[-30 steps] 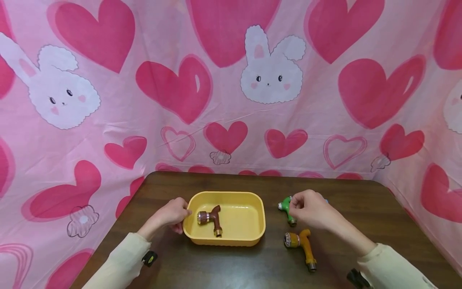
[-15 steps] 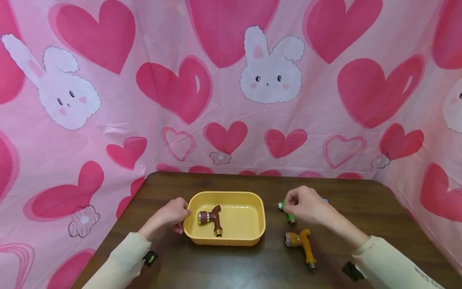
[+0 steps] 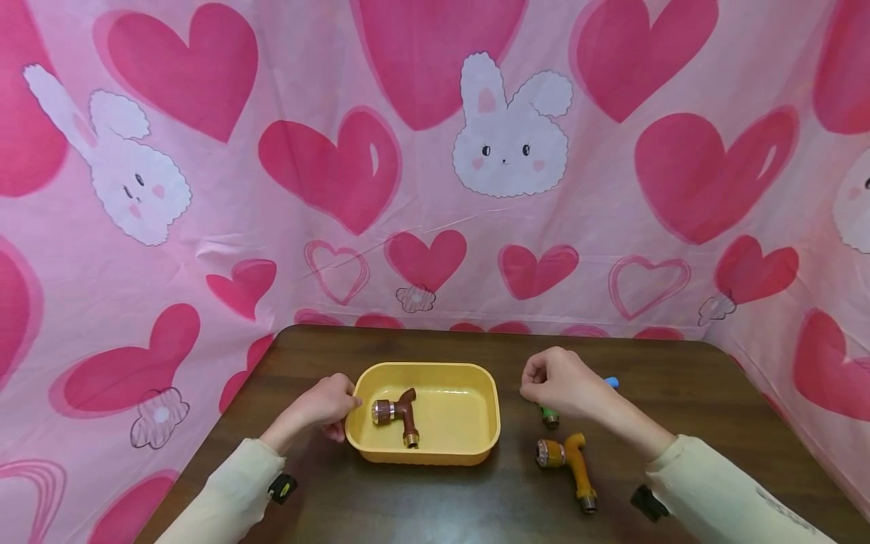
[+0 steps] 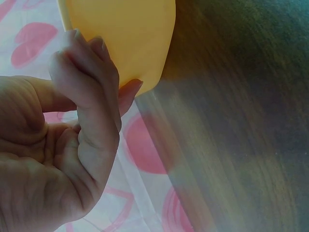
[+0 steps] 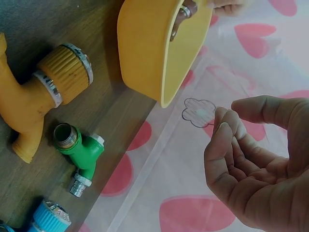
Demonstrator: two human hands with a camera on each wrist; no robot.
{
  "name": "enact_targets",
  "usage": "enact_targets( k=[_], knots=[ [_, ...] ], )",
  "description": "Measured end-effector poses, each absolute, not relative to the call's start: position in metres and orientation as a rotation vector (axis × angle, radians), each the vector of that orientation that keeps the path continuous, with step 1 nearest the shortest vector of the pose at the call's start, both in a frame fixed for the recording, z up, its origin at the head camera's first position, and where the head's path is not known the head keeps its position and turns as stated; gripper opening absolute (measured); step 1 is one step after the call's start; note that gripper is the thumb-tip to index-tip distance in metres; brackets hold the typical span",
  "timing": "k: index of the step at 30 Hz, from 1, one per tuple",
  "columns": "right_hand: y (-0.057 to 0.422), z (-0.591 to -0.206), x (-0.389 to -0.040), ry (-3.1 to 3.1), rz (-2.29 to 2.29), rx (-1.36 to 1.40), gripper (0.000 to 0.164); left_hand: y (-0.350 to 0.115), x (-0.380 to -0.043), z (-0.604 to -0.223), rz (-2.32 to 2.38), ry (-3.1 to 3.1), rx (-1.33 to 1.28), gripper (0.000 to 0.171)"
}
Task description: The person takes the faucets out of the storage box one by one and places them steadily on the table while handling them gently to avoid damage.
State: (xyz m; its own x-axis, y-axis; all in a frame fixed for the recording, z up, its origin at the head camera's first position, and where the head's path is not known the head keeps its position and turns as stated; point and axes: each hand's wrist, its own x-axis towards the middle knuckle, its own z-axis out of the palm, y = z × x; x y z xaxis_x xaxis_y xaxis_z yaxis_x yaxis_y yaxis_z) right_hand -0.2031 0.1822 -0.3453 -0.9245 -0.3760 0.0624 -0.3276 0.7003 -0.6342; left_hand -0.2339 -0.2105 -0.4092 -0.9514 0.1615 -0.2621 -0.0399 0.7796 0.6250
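At the left end of a yellow plastic tub (image 3: 428, 456), my left hand (image 3: 328, 400) pinches the rim; the left wrist view shows the fingers along the tub's outer wall (image 4: 130, 43). Inside the tub, toward its left, lies a brown faucet (image 3: 405, 417). My right hand (image 3: 560, 380) hovers to the right of the tub with loosely bent fingers and nothing in them. In the head view it covers most of a green faucet (image 3: 550, 418), which shows whole on the table in the right wrist view (image 5: 86, 154). Nearer the front lies an orange faucet (image 3: 575, 462).
Behind the right wrist a blue piece (image 3: 612, 382) peeks out; the right wrist view shows its ribbed blue knob (image 5: 50, 216). Everything stands on a dark wooden table (image 3: 381, 502). A pink cloth (image 3: 435, 204) with hearts and rabbits hangs around the table.
My right hand has drifted left across the green faucet, uncovering more of the blue piece. The left hand, the tub and the faucets stay in place.
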Motion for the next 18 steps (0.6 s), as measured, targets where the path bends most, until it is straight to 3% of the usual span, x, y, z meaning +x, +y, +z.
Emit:
enact_targets(
  k=[18],
  knots=[
    [0.159,-0.340,-0.209,2.863,-0.964,-0.596,0.015,-0.211,-0.236,-0.410,0.932,2.664,0.073,0.014]
  ],
)
